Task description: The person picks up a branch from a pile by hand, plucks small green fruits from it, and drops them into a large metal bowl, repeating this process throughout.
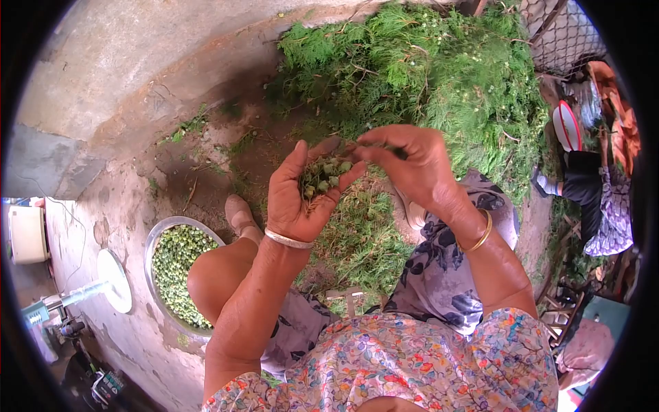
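Observation:
My left hand [295, 196] is cupped, palm up, around a small handful of green cones [327, 180] with bits of leafy twig among them. My right hand [415, 161] is beside it, thumb and fingers brought together in a pinch at the left fingertips. Whatever that pinch holds is too small and blurred to make out. A round metal basin [149, 264] filled with similar green cones [180, 268] stands on the ground by my left knee.
A large heap of green conifer branches [412, 65] lies ahead and to the right. Loose sprigs [364, 237] cover the ground between my feet. A white fan [113, 281] stands at the left. Part of another person [583, 196] shows at the right, near wire mesh [566, 38].

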The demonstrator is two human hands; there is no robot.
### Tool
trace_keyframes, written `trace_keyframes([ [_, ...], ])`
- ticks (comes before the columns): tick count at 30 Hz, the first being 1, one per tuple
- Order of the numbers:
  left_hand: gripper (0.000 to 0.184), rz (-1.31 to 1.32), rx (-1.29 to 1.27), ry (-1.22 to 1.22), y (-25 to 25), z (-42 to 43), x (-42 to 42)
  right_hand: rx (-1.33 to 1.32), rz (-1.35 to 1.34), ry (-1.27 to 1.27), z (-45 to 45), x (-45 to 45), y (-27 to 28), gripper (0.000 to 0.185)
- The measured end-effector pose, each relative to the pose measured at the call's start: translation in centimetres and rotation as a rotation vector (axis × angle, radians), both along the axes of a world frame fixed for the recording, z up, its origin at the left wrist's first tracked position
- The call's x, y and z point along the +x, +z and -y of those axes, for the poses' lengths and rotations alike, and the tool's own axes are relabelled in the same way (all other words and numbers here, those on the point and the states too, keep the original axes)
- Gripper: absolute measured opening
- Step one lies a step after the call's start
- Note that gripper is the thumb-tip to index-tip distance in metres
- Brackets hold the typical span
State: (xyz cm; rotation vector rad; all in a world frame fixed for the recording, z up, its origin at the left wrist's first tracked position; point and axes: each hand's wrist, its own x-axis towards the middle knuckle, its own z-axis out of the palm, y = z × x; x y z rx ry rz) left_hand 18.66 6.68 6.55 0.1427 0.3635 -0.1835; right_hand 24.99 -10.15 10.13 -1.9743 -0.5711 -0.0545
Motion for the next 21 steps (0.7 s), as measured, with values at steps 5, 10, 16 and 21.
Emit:
trace_keyframes([
  [5, 0.047, 0.015, 0.021, -0.054, -1.2, -0.1, -0.1, -0.245, 0.057, 0.311, -0.4, -0.2, -0.5, 0.008],
  [10, 0.047, 0.004, -0.023, -0.047, -1.1, -0.2, 0.0, -0.124, -0.33, 0.22, -0.7, 0.0, -0.6, 0.01],
  [16, 0.05, -0.054, -0.049, -0.004, 0.3, -0.1, 0.1, 0.506, -0.975, 0.152, 0.1, 1.1, 0.5, 0.013],
  [21, 0.046, 0.002, -0.151, -0.002, 0.6, -0.2, 0.0, 0.748, -1.194, 0.154, 0.0, 1.2, 1.2, 0.019],
])
